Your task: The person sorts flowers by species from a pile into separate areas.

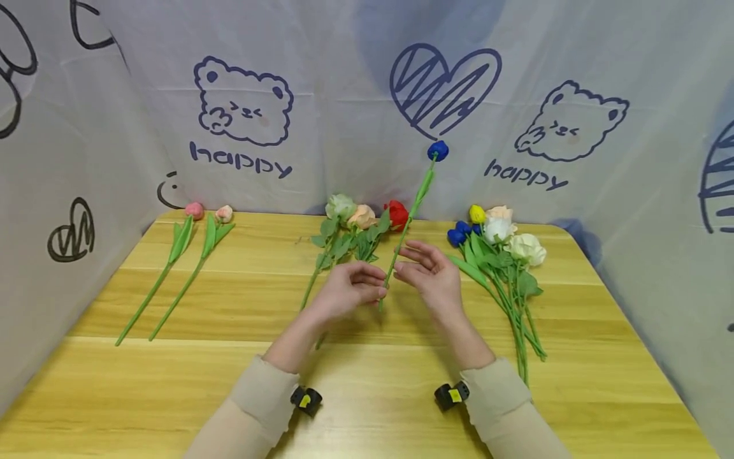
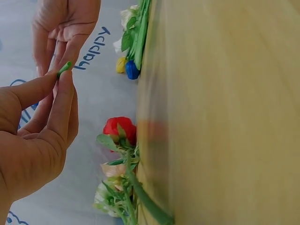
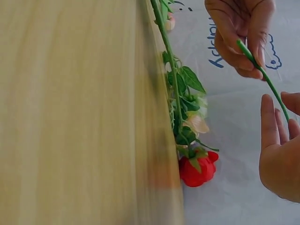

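A blue tulip [image 1: 438, 151] with a green stem is held up over the table, its bloom at the top and the stem slanting down to the left. My left hand [image 1: 357, 288] pinches the lower stem between thumb and fingertips; the cut stem end [image 2: 65, 69] pokes out past them in the left wrist view. Close beside the stem, higher up, is my right hand [image 1: 434, 278], its fingers extended and loosely spread. In the right wrist view the stem [image 3: 269, 84] runs from the left hand toward the right hand's fingers.
Two pink tulips [image 1: 194, 211] lie at the left of the wooden table [image 1: 367, 395]. Behind my hands lie roses, including a red one [image 1: 396, 215]. At the right is a bunch with white roses [image 1: 498, 229], blue tulips [image 1: 457, 236] and a yellow bloom [image 1: 477, 213]. Printed cloth [image 1: 344, 127] encloses the table.
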Action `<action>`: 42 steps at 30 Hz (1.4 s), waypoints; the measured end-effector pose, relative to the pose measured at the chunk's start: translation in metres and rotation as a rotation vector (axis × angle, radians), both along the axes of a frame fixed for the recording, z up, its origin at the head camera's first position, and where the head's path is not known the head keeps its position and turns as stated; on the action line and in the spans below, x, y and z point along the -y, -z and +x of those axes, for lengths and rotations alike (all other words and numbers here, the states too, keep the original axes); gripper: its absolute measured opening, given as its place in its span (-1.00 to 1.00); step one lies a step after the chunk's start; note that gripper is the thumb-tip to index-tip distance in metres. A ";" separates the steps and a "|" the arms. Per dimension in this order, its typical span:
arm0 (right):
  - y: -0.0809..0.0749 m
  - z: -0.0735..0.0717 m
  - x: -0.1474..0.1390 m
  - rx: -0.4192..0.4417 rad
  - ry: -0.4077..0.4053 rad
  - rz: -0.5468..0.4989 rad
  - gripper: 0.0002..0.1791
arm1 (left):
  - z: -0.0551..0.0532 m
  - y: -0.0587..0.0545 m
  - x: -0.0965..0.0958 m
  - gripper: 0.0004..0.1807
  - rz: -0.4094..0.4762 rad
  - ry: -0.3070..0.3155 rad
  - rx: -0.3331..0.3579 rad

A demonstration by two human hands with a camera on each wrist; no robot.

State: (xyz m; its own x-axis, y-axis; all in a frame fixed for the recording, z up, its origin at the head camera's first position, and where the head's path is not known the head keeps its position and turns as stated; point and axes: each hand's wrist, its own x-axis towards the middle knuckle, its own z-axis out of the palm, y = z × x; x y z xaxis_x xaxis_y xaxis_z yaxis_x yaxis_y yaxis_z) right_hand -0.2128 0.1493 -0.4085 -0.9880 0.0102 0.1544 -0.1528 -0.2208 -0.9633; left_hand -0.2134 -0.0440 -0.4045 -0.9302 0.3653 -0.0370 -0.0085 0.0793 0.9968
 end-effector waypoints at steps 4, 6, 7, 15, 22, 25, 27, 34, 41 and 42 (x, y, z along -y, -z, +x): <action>-0.002 0.000 -0.002 -0.022 -0.003 -0.020 -0.47 | 0.001 -0.004 0.008 -0.73 -0.010 -0.027 -0.015; -0.003 0.001 -0.004 -0.028 0.005 -0.024 -0.50 | 0.001 -0.005 0.012 -0.73 -0.013 -0.034 -0.025; -0.003 0.002 -0.006 -0.027 0.011 -0.025 -0.51 | 0.002 -0.005 0.015 -0.73 -0.013 -0.039 -0.027; -0.003 0.009 -0.036 -0.020 0.063 0.018 -0.50 | 0.010 -0.008 0.045 -0.66 -0.018 -0.072 -0.023; -0.005 0.015 -0.084 -0.019 0.098 0.099 -0.53 | 0.015 -0.008 0.086 -0.65 -0.072 -0.128 -0.045; -0.005 0.019 -0.108 -0.019 0.108 0.138 -0.55 | 0.018 -0.010 0.104 -0.64 -0.111 -0.154 -0.051; -0.002 0.024 -0.124 -0.024 0.109 0.195 -0.55 | 0.020 -0.011 0.116 -0.65 -0.137 -0.170 -0.051; 0.014 0.049 -0.183 0.074 0.073 0.459 -0.59 | 0.031 -0.006 0.162 -0.62 -0.241 -0.222 -0.051; 0.020 0.062 -0.214 0.170 0.028 0.669 -0.46 | 0.045 -0.002 0.220 -0.54 -0.361 -0.299 -0.061; 0.020 0.062 -0.216 0.186 0.023 0.694 -0.45 | 0.046 -0.001 0.229 -0.53 -0.371 -0.311 -0.063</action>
State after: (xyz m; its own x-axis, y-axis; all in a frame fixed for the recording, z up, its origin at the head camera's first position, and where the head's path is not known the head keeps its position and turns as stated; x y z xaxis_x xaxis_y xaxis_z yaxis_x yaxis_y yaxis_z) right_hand -0.1504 0.3654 -0.4285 -0.9992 -0.0084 -0.0378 0.0299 0.4529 -0.8911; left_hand -0.1671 -0.2726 -0.4034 -0.9977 0.0426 -0.0520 -0.0284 0.4327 0.9011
